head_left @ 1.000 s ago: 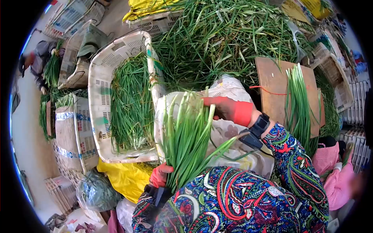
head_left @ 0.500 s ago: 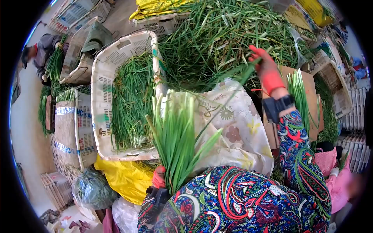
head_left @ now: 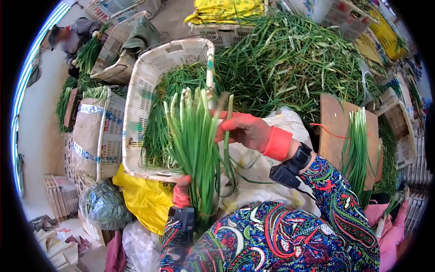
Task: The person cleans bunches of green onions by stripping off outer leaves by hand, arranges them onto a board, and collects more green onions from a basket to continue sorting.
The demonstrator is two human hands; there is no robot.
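Observation:
A bunch of long green stalks stands upright in front of my body, pale ends up. My left hand, in a red glove, is closed round its lower part. To the right of the bunch's upper part is my right hand, also red-gloved, with its fingers bent round a loose green stalk. Behind the bunch is a white plastic crate holding more greens. A patterned cloth covers my lap under the right hand.
A large heap of greens lies ahead. On the right, a brown board carries another bunch. Yellow plastic and a filled clear bag lie at left. One person is at far left; pink sleeves show at lower right.
My right hand has come back from over the heap to the bunch. The bunch in my left hand has shifted slightly left, and the whole view has turned.

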